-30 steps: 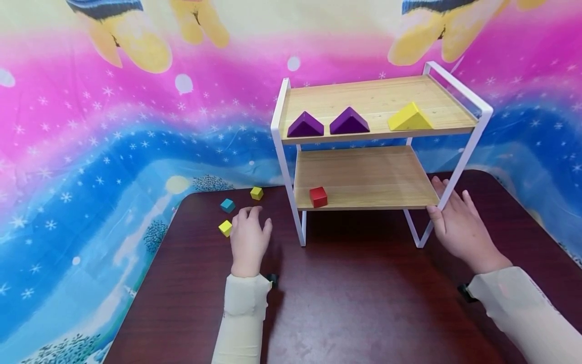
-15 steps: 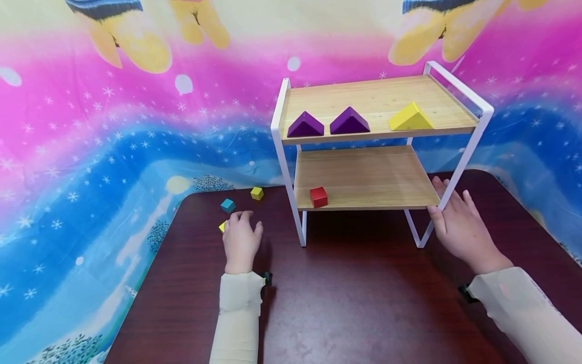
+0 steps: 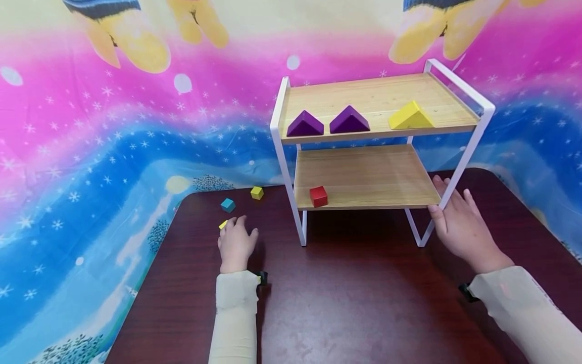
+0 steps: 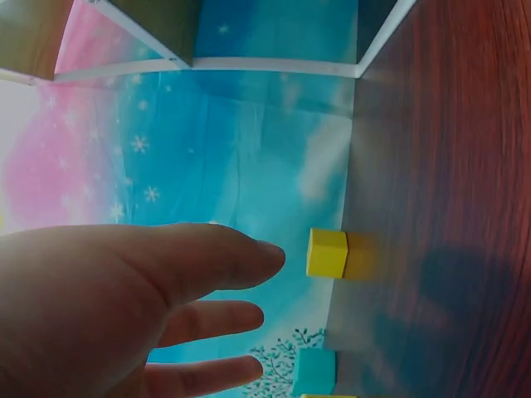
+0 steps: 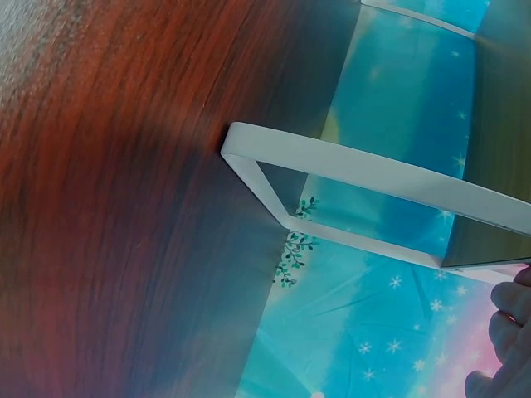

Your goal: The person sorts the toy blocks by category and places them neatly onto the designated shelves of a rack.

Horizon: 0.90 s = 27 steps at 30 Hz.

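Note:
My left hand (image 3: 236, 245) hovers low over the table with thumb and fingers spread apart and nothing between them. Just past its fingertips a yellow cube (image 3: 223, 224) shows partly, the rest hidden by the hand. Behind that lie a teal cube (image 3: 228, 205) and another yellow cube (image 3: 256, 193). My right hand (image 3: 464, 232) holds the right front post of a two-tier shelf (image 3: 364, 177), thumb in front and a finger behind the post. In the right wrist view, only some fingertips (image 5: 508, 319) appear at the edge.
A red cube (image 3: 319, 196) sits on the lower tier, front left. Along the top tier's front edge stand two purple triangular blocks (image 3: 305, 124) and a yellow triangular block (image 3: 411, 116). A patterned cloth (image 3: 191, 111) hangs behind the dark wooden table (image 3: 354, 303).
My left hand has shifted left and toward me, staying near the front yellow cube and covering more of it. The right hand keeps its place on the shelf; the blocks have not moved.

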### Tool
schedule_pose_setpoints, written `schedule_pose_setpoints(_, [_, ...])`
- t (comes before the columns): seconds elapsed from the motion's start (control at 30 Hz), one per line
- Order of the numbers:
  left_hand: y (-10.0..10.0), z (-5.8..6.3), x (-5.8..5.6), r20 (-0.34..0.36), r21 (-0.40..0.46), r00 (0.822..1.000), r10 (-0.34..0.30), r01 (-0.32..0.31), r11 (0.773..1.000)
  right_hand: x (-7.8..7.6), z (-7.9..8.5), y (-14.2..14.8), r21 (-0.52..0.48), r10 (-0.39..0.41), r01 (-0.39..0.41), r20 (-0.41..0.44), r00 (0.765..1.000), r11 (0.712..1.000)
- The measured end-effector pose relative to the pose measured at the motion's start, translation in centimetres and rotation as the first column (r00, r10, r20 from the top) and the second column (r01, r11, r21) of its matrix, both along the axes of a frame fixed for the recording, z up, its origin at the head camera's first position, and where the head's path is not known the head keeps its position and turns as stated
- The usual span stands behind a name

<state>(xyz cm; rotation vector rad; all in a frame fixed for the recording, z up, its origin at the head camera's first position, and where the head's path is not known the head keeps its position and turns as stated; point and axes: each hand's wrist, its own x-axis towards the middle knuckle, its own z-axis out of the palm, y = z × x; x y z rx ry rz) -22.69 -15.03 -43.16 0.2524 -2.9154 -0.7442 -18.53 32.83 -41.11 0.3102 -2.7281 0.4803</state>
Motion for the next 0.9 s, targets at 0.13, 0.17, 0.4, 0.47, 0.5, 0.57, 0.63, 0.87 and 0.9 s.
schedule_pose_setpoints(0.13, [-0.3,-0.1,-0.1,0.022,0.001,1.000,0.003,-0.003,1.000,0.1,0.1,0.0,-0.004,0.002,-0.002,-0.003,1.000,1.000])
schedule_pose_setpoints(0.17, [-0.4,-0.2,-0.2,0.025,0.004,1.000,0.005,-0.005,1.000,0.1,0.1,0.0,-0.004,0.001,-0.001,-0.003,1.000,1.000])
schedule_pose_setpoints(0.4, [-0.6,-0.3,-0.4,-0.007,0.003,1.000,0.025,-0.025,1.000,0.2,0.1,0.1,-0.006,-0.004,0.004,-0.006,1.000,1.000])
schedule_pose_setpoints(0.47, [-0.7,-0.4,-0.5,-0.015,0.005,0.999,0.039,-0.038,0.999,0.1,0.1,0.0,-0.005,-0.005,0.005,-0.003,1.000,1.000])
schedule_pose_setpoints(0.5, [-0.8,-0.4,-0.5,-0.018,0.007,0.999,0.046,-0.045,0.999,0.1,0.1,0.0,-0.005,-0.005,0.005,-0.002,1.000,1.000])
schedule_pose_setpoints(0.57, [-0.9,-0.5,-0.6,-0.024,0.004,0.998,0.057,-0.057,0.998,0.1,0.1,0.0,-0.004,-0.005,0.005,0.001,1.000,1.000])
schedule_pose_setpoints(0.63, [-1.0,-0.6,-0.6,-0.023,0.001,0.998,0.064,-0.064,0.998,0.0,0.1,0.0,-0.001,-0.005,0.005,0.004,1.000,1.000])
schedule_pose_setpoints(0.87, [-1.2,-0.9,-0.9,-0.023,0.007,0.998,0.061,-0.061,0.998,-0.2,0.1,0.1,-0.003,-0.005,0.005,0.014,1.000,1.000])
schedule_pose_setpoints(0.9, [-1.3,-0.9,-0.9,-0.022,0.008,0.998,0.062,-0.062,0.998,-0.2,0.0,0.1,-0.003,-0.003,0.003,0.014,1.000,1.000])
